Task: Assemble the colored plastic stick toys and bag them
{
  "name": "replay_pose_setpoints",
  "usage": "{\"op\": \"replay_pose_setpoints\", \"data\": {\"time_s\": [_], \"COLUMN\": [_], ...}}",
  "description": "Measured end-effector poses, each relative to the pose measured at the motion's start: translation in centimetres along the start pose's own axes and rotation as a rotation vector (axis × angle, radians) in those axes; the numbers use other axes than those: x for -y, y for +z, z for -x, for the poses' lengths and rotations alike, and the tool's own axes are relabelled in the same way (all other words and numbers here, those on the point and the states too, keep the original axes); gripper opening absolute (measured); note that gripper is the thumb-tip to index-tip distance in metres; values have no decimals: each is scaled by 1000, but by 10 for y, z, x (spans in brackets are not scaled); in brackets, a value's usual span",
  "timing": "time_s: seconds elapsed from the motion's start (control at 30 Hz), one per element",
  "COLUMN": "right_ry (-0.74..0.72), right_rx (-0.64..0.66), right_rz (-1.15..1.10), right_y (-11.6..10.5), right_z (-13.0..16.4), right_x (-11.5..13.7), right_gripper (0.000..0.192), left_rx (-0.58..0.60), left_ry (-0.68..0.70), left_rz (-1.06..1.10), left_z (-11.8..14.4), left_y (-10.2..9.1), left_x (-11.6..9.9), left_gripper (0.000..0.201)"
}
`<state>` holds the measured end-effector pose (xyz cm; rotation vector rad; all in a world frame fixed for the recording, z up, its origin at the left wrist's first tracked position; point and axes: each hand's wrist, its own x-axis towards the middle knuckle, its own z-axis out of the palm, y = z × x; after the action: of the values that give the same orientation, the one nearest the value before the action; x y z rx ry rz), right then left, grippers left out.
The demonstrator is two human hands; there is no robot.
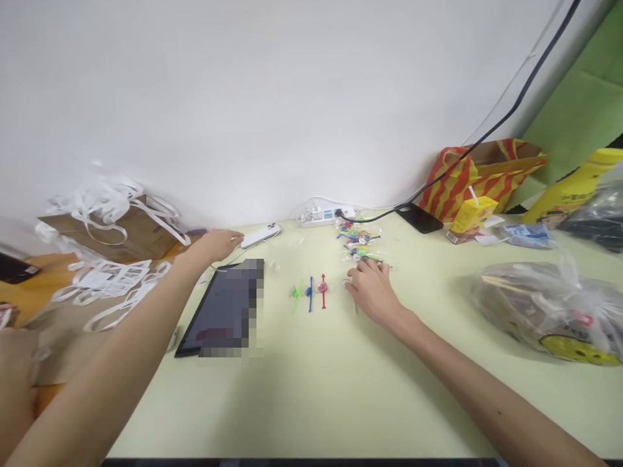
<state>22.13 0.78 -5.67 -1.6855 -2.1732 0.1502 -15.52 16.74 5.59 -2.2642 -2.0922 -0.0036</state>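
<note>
Green, blue and red arrows [324,297] lie lined up near a pale piece [346,283]

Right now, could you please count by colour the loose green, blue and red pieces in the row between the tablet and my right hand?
Green piece: 1
Blue piece: 1
Red piece: 1
Total: 3

I count two hands of mine: left hand [224,245] left of centre, right hand [374,288] right of it. Mid-frame lie three coloured arrows — one green [298,297], one blue [311,298], one red [324,297] — plus one pale piece [355,307] partly under my fingers. Two phones: one white [257,237] at centre, one black [422,220] toward upper right. One tablet [219,311], left; one drink carton [471,217], right. The bagged pieces [361,239] overlap too much to count.
</note>
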Motion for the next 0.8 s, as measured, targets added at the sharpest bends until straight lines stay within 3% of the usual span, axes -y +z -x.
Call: {"op": "replay_pose_setpoints", "data": {"time_s": [0.1,0.17,0.23,0.3,0.37,0.47,0.53,0.7,0.8], "right_ry": [5,14,21,14,-9,-40,0,97,98], "right_rx": [7,11,10,-14,-70,-122,-107,-6,56], "right_rz": [-45,-86,-118,-171,-303,-613,-800,-1224,-1329], "right_y": [6,9,9,6,1,-8,-10,-7,-6], "right_z": [-6,-8,-8,-4,4,18,25,25,21], "right_x": [2,2,3,4,5,2,-2,-6,-1], "right_gripper": [18,19,18,18,17,17,18,26,28], "left_rx": [-22,-184,-226,-143,-51,-11,-5,52,83], "left_ry": [29,109,217,310,326,319,317,323,319], "left_rz": [-50,-76,-41,31,64,69,76,72,68], "left_z": [27,46,61,68,70,70,73,90,101], "left_y": [-12,-10,4,27,54,86,98,104,99], "left_x": [-16,-38,-64,-87,-102,-111,-113,-120,-121], "left_gripper": [45,51,52,55,70,74,70,66,76]}}
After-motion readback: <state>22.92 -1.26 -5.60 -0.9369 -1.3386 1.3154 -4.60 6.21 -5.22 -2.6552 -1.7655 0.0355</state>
